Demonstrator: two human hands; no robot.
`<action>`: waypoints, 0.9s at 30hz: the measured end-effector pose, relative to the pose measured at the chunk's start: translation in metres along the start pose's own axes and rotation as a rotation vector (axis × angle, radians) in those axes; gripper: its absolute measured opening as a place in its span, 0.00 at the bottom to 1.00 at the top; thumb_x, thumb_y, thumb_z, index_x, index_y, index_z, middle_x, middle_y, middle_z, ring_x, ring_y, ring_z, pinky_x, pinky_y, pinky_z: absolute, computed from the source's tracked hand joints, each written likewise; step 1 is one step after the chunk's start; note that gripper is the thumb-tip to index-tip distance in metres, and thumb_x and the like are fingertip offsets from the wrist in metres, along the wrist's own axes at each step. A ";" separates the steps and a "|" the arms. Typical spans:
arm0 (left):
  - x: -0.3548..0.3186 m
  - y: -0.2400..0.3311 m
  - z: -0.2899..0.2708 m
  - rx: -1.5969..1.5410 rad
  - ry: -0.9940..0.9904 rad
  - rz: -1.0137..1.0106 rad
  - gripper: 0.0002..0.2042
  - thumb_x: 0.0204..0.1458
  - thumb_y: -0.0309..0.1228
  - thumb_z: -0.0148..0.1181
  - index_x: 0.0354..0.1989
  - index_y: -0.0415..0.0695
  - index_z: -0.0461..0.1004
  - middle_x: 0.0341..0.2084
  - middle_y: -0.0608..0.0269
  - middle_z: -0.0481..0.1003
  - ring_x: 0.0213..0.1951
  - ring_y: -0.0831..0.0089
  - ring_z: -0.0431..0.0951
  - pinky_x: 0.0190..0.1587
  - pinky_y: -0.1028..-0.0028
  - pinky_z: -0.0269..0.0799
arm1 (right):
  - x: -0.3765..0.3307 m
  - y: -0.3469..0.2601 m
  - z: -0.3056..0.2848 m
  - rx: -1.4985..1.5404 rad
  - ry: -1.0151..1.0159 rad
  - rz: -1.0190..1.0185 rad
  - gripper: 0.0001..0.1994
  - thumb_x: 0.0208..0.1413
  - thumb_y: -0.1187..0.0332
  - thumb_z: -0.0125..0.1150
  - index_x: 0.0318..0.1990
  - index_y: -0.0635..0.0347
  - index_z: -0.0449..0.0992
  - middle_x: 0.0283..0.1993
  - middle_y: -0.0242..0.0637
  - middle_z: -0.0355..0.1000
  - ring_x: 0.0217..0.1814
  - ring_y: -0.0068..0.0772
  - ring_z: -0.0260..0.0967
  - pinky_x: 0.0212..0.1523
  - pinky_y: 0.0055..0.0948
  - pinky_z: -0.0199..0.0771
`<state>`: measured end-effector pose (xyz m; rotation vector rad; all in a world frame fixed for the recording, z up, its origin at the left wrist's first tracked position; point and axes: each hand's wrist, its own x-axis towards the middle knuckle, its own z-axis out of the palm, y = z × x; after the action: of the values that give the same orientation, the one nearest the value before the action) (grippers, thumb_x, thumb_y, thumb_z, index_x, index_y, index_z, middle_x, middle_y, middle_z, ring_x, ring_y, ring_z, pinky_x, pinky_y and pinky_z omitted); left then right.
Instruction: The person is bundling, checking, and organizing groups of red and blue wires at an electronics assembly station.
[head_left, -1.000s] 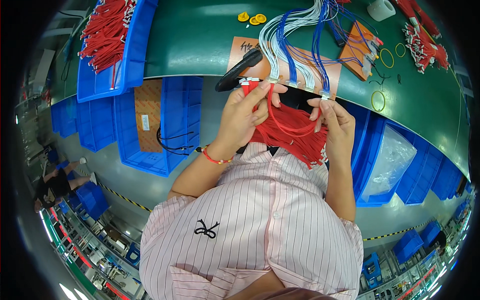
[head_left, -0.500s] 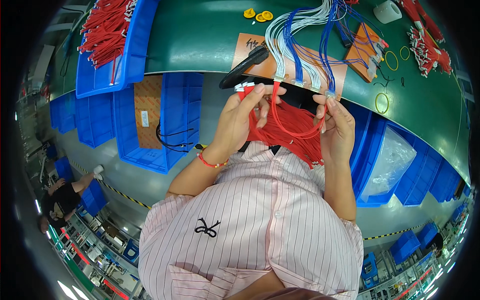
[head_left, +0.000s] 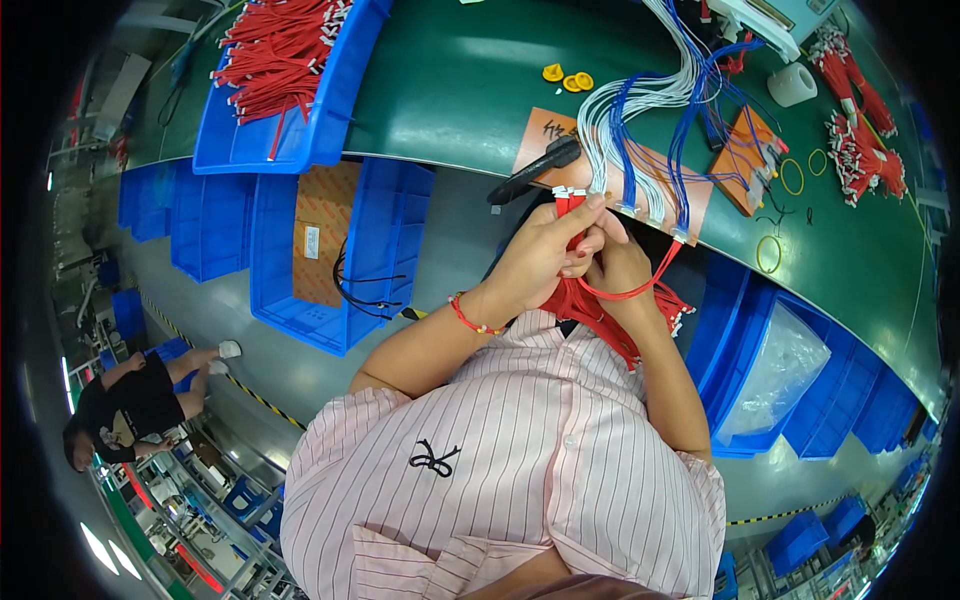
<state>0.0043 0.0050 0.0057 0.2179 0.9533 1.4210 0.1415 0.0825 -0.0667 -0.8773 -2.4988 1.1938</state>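
Note:
My left hand (head_left: 545, 255) pinches the white-tipped ends of a few red wires (head_left: 570, 195) just off the edge of the green bench (head_left: 450, 90). My right hand (head_left: 620, 268) is pressed against the left one and grips the same red wire, which loops out to the right (head_left: 640, 290). A thick bundle of red wires (head_left: 600, 315) lies in my lap below both hands. Just beyond my fingers, white and blue wire harnesses (head_left: 640, 130) hang over an orange board (head_left: 560, 140).
A blue bin of red wires (head_left: 290, 70) stands at the bench's far left. Blue crates (head_left: 330, 250) sit under the bench, one holding cardboard. Yellow rings (head_left: 570, 78), a white tape roll (head_left: 795, 85) and red wire bunches (head_left: 860, 140) lie on the right. Another person (head_left: 130, 400) crouches on the floor at left.
My hands have come together: the right hand moved left against the left hand, and the red wire now loops out to the right instead of spanning between them.

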 end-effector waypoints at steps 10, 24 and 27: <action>-0.040 -0.022 0.001 -0.203 -0.237 -0.218 0.21 0.69 0.43 0.42 0.27 0.42 0.70 0.12 0.78 0.53 0.13 0.86 0.48 0.16 0.79 0.43 | -0.018 -0.004 -0.033 1.049 -0.093 0.237 0.05 0.63 0.71 0.56 0.38 0.64 0.74 0.44 0.36 0.71 0.48 0.24 0.67 0.54 0.25 0.66; -0.038 -0.014 0.007 0.221 0.047 0.178 0.10 0.65 0.33 0.54 0.45 0.38 0.74 0.17 0.78 0.61 0.17 0.92 0.51 0.20 0.83 0.44 | -0.023 -0.039 -0.048 1.246 -0.276 0.180 0.08 0.67 0.67 0.52 0.46 0.63 0.67 0.36 0.34 0.70 0.32 0.19 0.67 0.33 0.19 0.69; -0.029 -0.017 -0.002 0.147 0.041 0.160 0.13 0.66 0.36 0.51 0.42 0.38 0.76 0.17 0.75 0.63 0.16 0.90 0.52 0.20 0.82 0.45 | -0.034 -0.035 -0.059 0.999 -0.190 0.156 0.10 0.65 0.71 0.55 0.49 0.62 0.65 0.34 0.32 0.69 0.32 0.17 0.66 0.31 0.18 0.68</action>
<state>0.0190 -0.0250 0.0060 0.3831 1.0954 1.5071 0.1801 0.0820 -0.0003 -0.6685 -1.5539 2.3123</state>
